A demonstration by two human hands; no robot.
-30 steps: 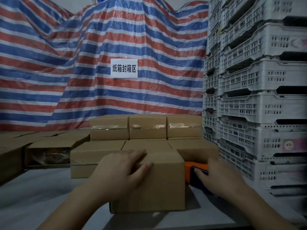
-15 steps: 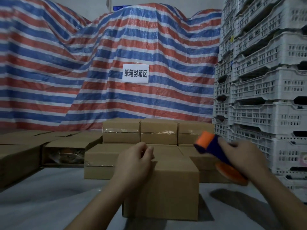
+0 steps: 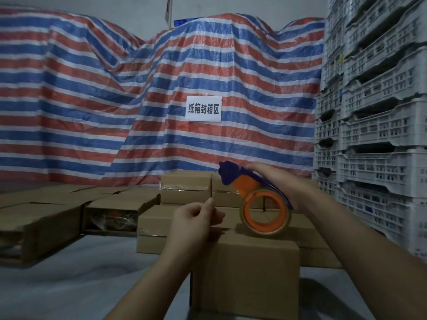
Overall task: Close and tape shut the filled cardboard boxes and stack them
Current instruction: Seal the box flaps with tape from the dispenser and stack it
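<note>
Right hand (image 3: 275, 181) gripping tape dispenser (image 3: 256, 199) just above closed cardboard box (image 3: 249, 269); left hand (image 3: 194, 218) with curled fingers beside it, probably pinching tape end, not clearly visible. Behind this box, taped boxes (image 3: 187, 188) already stacked; left of them, open box (image 3: 115, 209) not yet sealed.

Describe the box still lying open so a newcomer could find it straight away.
Start at the striped tarp across the back wall and drop to the cardboard boxes along its foot. Left of the taped stack lies the open box, the only one whose mouth shows its contents.

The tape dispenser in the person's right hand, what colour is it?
Orange with dark blue parts; the tape dispenser shows clearly in the head view.
</note>
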